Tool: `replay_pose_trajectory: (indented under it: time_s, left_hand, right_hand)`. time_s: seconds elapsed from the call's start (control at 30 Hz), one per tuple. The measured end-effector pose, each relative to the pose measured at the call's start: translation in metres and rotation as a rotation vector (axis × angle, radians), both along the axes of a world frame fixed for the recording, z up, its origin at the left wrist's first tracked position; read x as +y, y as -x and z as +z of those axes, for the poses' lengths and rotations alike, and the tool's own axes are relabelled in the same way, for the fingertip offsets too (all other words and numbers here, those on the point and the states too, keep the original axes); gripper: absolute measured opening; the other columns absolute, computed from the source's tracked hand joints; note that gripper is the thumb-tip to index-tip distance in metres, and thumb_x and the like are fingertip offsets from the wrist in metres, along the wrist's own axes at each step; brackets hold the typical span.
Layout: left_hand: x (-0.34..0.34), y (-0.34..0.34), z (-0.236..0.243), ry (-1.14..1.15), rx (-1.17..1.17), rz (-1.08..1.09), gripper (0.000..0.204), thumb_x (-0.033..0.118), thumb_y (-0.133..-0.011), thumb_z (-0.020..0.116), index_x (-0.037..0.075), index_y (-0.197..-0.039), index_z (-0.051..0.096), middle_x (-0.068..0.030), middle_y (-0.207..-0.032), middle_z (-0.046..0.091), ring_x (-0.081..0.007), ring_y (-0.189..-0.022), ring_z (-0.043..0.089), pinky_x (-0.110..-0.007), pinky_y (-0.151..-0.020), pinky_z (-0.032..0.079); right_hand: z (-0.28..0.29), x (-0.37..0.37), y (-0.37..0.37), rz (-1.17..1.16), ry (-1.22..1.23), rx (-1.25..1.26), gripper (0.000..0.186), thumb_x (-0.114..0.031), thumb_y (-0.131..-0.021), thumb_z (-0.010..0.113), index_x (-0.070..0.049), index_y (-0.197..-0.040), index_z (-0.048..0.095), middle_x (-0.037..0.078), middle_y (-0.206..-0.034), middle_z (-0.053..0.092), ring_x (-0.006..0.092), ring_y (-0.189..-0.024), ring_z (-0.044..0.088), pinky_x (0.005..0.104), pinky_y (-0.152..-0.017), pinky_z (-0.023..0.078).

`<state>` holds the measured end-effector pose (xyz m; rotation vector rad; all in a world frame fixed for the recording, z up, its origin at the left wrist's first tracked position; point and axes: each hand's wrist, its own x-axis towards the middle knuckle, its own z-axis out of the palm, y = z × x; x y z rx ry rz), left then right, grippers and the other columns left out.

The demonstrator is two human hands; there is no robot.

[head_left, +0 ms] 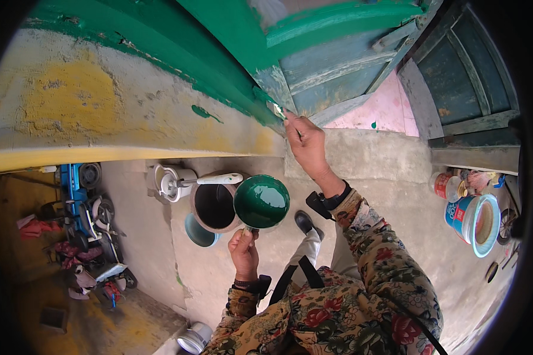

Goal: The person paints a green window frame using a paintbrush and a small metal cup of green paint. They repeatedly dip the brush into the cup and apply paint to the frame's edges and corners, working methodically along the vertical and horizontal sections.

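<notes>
My right hand (308,145) is closed on a paintbrush (276,110), its tip at the lower end of the green-painted door frame (219,56). Fresh green looks glossy on the frame, while the blue-grey door panel (331,74) beside it is worn and only partly green. Lower down, my left hand (244,255) grips the short handle of a round paint pot (262,202). Shiny green paint fills most of what shows inside it. The pot is held level in front of my body, left of my right arm.
Left of the pot stand a dark-mouthed bucket (215,207), a white bucket (180,179) and a light-blue basin (201,231). A yellow-and-white wall (71,106) runs along the left. Farther left is a blue wheeled vehicle (72,192). Tubs (484,225) stand at right.
</notes>
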<state>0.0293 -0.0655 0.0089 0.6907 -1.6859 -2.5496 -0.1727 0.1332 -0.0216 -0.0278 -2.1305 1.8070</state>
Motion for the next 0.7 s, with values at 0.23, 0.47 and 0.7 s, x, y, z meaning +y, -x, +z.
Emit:
replay_pose_trajectory:
  time_s: [0.23,0.47,0.7]
  left_hand:
    - [0.002,0.005,0.002,0.010,0.026,-0.003,0.034,0.019,-0.089,0.063,0.010,-0.061,0.045,0.0006,-0.062,0.045,-0.0147,-0.067,0.043,-0.032,-0.073,0.038]
    - [0.007,0.007,0.020,-0.019,0.056,-0.069,0.033,0.018,-0.089,0.062,0.011,-0.062,0.047,0.0014,-0.060,0.044,-0.0142,-0.068,0.043,-0.031,-0.075,0.039]
    - [0.002,-0.012,0.068,-0.247,0.127,-0.218,0.031,0.016,-0.091,0.060,0.009,-0.063,0.048,0.0004,-0.061,0.045,-0.0131,-0.067,0.046,-0.032,-0.078,0.040]
  right_hand:
    - [-0.055,0.020,-0.027,-0.004,-0.103,-0.217,0.024,-0.011,-0.089,0.063,-0.002,-0.111,0.067,0.013,-0.078,0.065,0.0201,-0.067,0.059,0.0293,-0.063,0.048]
    - [0.024,0.066,-0.060,0.237,0.353,-0.244,0.036,-0.021,-0.096,0.058,0.003,-0.123,0.057,-0.002,-0.079,0.057,0.0041,-0.060,0.042,0.0194,-0.055,0.036]
    - [0.027,0.066,-0.084,0.109,0.749,-0.455,0.031,-0.021,-0.098,0.055,0.001,-0.120,0.055,0.003,-0.085,0.062,0.0099,-0.072,0.057,0.0233,-0.064,0.048]
